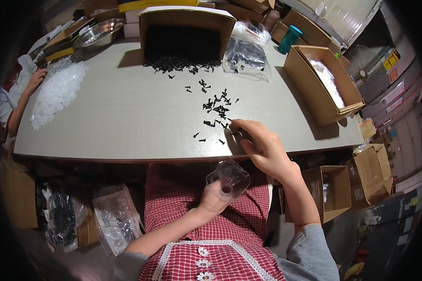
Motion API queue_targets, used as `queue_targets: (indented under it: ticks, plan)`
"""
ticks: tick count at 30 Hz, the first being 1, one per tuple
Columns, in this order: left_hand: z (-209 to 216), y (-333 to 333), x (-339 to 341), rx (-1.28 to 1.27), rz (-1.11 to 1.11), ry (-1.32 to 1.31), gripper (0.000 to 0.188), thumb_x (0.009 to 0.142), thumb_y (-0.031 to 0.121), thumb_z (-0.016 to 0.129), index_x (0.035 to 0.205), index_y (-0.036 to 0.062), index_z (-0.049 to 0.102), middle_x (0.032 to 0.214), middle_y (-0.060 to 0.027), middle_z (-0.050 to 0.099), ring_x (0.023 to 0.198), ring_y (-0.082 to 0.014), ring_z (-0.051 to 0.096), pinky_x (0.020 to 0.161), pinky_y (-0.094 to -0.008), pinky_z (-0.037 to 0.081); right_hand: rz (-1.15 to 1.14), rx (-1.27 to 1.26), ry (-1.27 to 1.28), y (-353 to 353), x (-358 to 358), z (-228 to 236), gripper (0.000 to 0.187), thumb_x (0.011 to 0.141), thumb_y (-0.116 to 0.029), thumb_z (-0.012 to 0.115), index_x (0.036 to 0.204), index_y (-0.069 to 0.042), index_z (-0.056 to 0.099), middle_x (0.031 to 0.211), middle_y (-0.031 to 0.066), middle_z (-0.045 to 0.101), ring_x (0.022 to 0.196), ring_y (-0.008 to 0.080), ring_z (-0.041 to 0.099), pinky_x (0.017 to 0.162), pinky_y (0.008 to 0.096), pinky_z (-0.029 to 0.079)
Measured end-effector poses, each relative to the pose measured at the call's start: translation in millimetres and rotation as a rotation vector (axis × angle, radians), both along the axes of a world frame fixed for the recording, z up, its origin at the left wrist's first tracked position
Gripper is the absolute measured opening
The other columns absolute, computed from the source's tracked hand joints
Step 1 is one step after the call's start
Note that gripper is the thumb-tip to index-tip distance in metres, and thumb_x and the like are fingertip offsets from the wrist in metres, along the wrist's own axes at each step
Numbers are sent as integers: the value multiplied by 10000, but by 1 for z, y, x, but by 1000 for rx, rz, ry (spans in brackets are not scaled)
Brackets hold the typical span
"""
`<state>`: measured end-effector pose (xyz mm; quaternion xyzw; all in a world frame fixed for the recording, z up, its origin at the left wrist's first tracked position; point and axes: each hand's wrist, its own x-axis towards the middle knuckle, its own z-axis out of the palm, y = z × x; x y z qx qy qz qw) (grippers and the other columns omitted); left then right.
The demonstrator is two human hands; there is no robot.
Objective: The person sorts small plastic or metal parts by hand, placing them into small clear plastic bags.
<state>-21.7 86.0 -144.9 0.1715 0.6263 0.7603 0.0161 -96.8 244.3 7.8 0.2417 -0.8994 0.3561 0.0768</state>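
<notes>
Small black screws [219,108] lie scattered on the table in front of me, mostly in one loose cluster. My right hand [262,145] is at the near right end of that cluster, low over the tabletop. Its fingers are curved, with the thumb apart from them, and I see nothing between them; the palm side is partly hidden. Over my lap, just below the table edge, my left hand [214,198] is closed around a clear plastic bag [237,177]. The bag has a round hole, and its mouth spreads upward.
A tipped cardboard box [187,14] spills black screws [183,63] at the back. White bags [61,91] are heaped at left near another person's hand [35,80]. An open carton [309,84] and a teal cup [290,39] stand right. The table's front edge [173,159] crosses before me.
</notes>
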Motion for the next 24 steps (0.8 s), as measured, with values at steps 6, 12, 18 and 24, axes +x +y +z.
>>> queue_targets:
  ticks: [6,12,18,24]
  plan:
    - [-9,4,-3,-279,110,243,545,797,135,908,1271,19,664,1079,-101,739,992,-292,726,912,-388,590,-22,102,283,-16,-7,-6,326,873,95,701,1181,-12,713,1107,156,739,1053,346,706,907,419,569]
    - [16,-2,-6,-170,116,100,406,813,127,896,1148,30,688,1007,-131,728,913,-314,715,819,-408,592,22,41,360,-20,-12,-23,297,837,122,687,1103,-5,724,1055,140,727,959,331,696,805,399,569]
    - [11,-1,-2,-153,126,-1,325,819,118,889,1070,36,699,978,-122,725,887,-308,711,798,-407,589,-18,22,454,-24,-22,-15,463,736,178,598,1136,-14,728,1075,143,718,1001,347,677,849,427,567]
    - [7,-5,-3,-215,42,-6,518,885,233,875,1321,51,661,1153,-107,764,1021,-227,734,899,-356,585,73,90,316,-6,-15,-12,504,709,183,555,1135,-12,744,1124,149,730,1045,357,681,920,415,569]
